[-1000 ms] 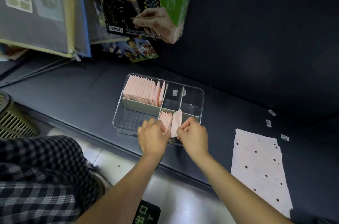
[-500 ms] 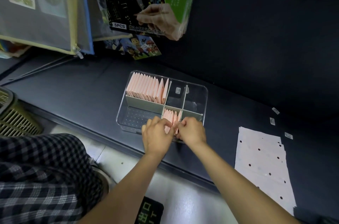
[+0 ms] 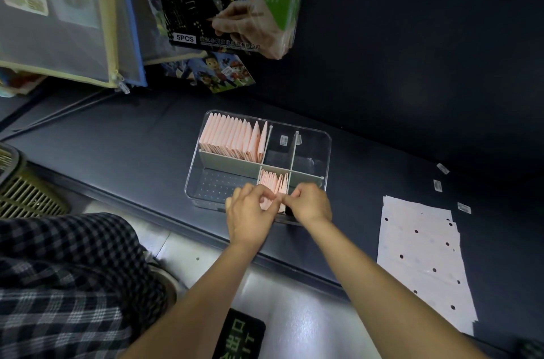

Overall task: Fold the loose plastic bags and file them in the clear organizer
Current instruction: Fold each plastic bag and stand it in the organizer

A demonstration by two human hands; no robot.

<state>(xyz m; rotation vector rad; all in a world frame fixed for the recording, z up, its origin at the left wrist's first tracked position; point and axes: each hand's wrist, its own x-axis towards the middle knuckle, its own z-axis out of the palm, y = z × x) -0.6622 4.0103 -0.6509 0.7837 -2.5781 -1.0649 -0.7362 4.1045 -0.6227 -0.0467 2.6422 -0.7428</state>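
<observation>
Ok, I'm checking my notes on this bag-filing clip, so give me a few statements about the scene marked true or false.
1. The back-left compartment of the clear organizer holds a full row of folded pink bags. True.
2. Both hands are at the front-middle compartment. True: the left hand and right hand meet over the short pink row.
3. The stack of flat bags lies left of the organizer. False: it lies to its right.
4. The front-left compartment is packed with bags. False: none show there.
5. The right hand holds a flat bag from the stack. False: it is at the organizer.

"5PCS" on black hanging package (image 3: pixel 206 5).
</observation>
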